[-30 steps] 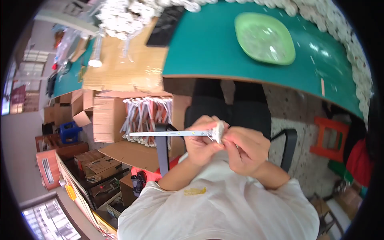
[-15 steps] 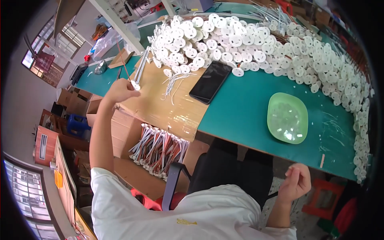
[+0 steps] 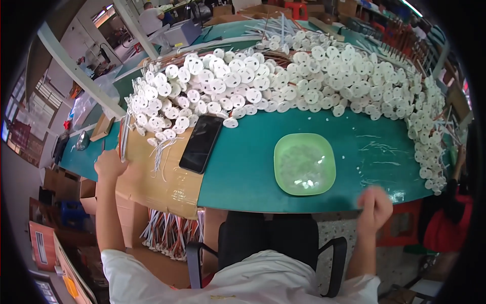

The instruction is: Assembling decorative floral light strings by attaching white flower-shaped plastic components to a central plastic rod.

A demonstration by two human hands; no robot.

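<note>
My left hand (image 3: 110,164) is closed at the left edge of a tan cardboard sheet (image 3: 167,197), beside a small bundle of long grey and brown wires (image 3: 123,139). Its fingertips are hidden, so what it holds does not show. My right hand (image 3: 374,207) is closed, thumb against fingers, over the table's front edge; slight blur hides whatever it pinches. Between the hands lies a light green square bowl (image 3: 330,169) holding small, clear or whitish pieces. A black phone (image 3: 201,144) lies across the cardboard's right edge. Short white wires (image 3: 161,154) lie loose to its left.
A long heap of white round discs with wires (image 3: 258,81) curves along the back and right of the green table (image 3: 243,182). Below the left edge, a carton holds bundled wires (image 3: 172,235). A white post (image 3: 81,73) stands at left. A person (image 3: 151,19) sits far back.
The view has swung to the right. My left hand showed a white disc with a reddish wire, which is no longer visible. My right hand has moved forward to the table's front edge.
</note>
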